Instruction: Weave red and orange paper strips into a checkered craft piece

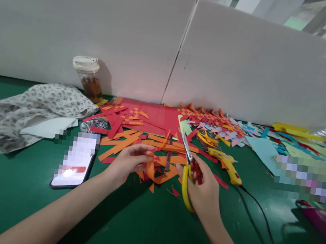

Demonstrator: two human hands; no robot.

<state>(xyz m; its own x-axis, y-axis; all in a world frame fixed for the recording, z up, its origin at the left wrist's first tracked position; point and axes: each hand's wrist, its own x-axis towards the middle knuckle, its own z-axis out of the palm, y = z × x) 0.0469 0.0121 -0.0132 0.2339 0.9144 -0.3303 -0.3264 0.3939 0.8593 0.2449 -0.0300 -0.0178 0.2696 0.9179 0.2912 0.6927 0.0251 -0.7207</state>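
My left hand (130, 161) pinches a curled orange paper strip (156, 172) just above the green table (126, 221). My right hand (202, 189) grips yellow-handled scissors (187, 169), blades pointing up and away, slightly apart, close to the strip. Under both hands lies a heap of orange and red paper strips (136, 138). Red paper sheets (154, 117) lie behind the heap.
A phone (75, 160) lies left of my left hand. A patterned cloth (26, 110) and a lidded cup (89, 78) sit at the back left. A yellow glue gun (226, 164) with a black cord lies right. Woven paper pieces (217, 123) and coloured sheets spread right, before white boards.
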